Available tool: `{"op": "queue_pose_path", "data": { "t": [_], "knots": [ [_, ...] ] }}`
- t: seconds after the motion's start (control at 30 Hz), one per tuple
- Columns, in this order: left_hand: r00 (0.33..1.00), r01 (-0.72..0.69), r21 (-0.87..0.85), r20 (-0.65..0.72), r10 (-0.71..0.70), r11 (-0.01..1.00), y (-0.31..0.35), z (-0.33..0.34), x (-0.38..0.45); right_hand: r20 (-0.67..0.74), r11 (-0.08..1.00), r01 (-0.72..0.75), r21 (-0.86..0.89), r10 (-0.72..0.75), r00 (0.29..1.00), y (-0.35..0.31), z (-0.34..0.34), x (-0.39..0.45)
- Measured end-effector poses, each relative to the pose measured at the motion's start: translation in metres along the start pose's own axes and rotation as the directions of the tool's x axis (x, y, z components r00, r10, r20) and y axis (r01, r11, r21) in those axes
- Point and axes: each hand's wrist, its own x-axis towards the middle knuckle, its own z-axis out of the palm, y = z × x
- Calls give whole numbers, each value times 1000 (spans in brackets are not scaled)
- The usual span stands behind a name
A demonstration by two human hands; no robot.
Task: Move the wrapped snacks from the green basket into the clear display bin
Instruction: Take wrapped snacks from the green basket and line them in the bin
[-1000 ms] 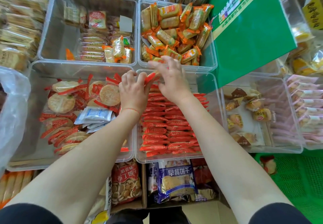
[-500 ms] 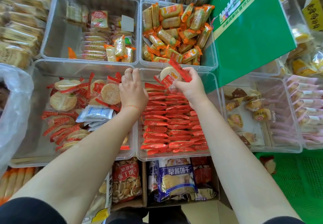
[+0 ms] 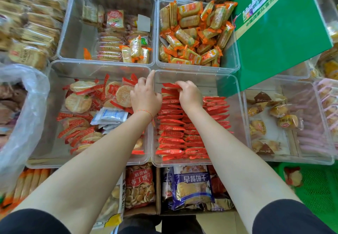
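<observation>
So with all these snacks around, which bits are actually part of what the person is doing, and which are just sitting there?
Part of the job:
- red snacks, rowed in the clear bin
- right hand, fingers on the top packet
- left hand, at the bin's edge
- green basket, bottom right

Just lying about:
- orange snacks
- round crackers
- green sign
- blue bag

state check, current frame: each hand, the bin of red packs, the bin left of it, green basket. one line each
left hand: on the wall between bins, index finger straight
right hand: pinching the back red-wrapped snack
clear display bin: open-topped, snacks upright in rows, back end unfilled
left bin: loose round crackers
green basket: one snack visible
</observation>
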Motion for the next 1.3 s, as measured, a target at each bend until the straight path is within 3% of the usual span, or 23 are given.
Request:
{"op": "queue_pose_path", "data": {
  "t": [0.23,0.3,0.37,0.5,0.6,0.73,0.9,1.0,1.17,1.3],
  "knots": [
    [999,2,18,-34,-1,1000,2,4,0,174,990,87,-114,-66,983,-4,5,12],
    [1000,0,21,-31,0,1000,2,4,0,151,971,95,-220,-62,987,-7,2,15],
    [999,-4,17,-34,4,1000,2,4,1,30,917,156,-367,-155,987,-15,-2,11],
    [999,-1,10,-39,2,1000,1,5,1,-69,872,344,-347,-390,918,-21,4,-5],
    [999,-4,3,-42,5,1000,0,6,1,60,902,297,-314,-293,954,-20,6,-6],
    [999,-4,7,-40,4,1000,0,6,0,75,945,150,-290,-134,988,-17,6,-6],
    [999,11,-18,-37,-12,1000,0,6,1,213,950,261,-172,-223,951,-26,12,-16],
    [999,4,-17,-38,-4,1000,0,6,1,263,972,191,-134,-151,953,-24,6,-10],
    [999,-2,-20,-32,2,1000,-1,5,0,45,984,28,-176,-21,999,-17,-6,-23],
    [999,-9,-17,-41,8,1000,0,5,1,242,959,89,-269,-22,970,-13,8,-40]
  ]
}}
